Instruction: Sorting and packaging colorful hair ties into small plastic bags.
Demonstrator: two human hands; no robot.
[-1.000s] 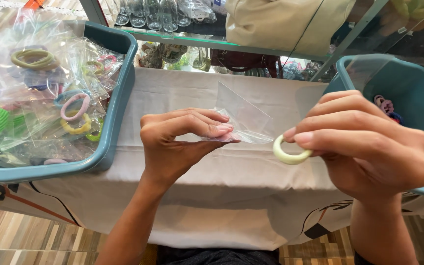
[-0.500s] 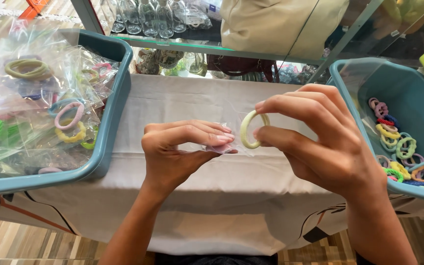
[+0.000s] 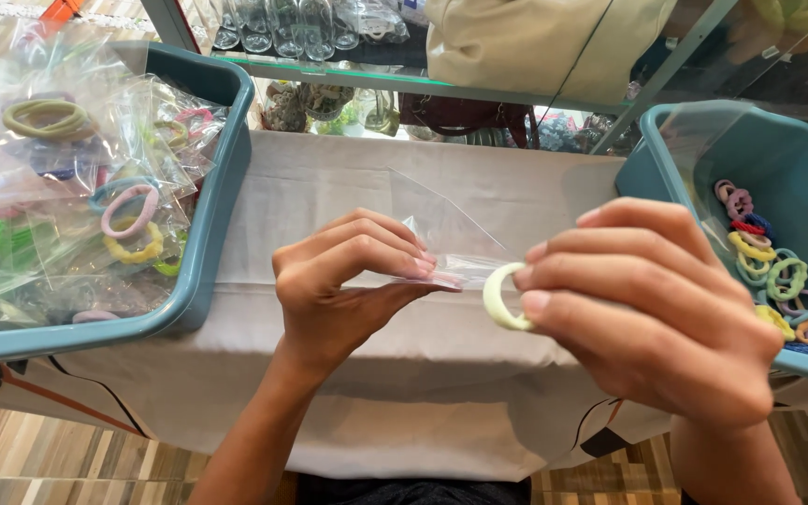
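Two hands over the white cloth. Your left hand pinches a clear plastic bag by its edge. Your right hand pinches a pale yellow hair tie at the bag's mouth. Teal bin of bagged ties left; teal bin of loose ties right.

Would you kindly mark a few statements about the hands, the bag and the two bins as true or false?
1. The right hand pinches a pale yellow hair tie. True.
2. The left hand holds a clear plastic bag. True.
3. The right bin holds bagged hair ties. False: its ties lie loose.
4. The left bin is red. False: it is teal.
5. Both bins rest on a white cloth. True.
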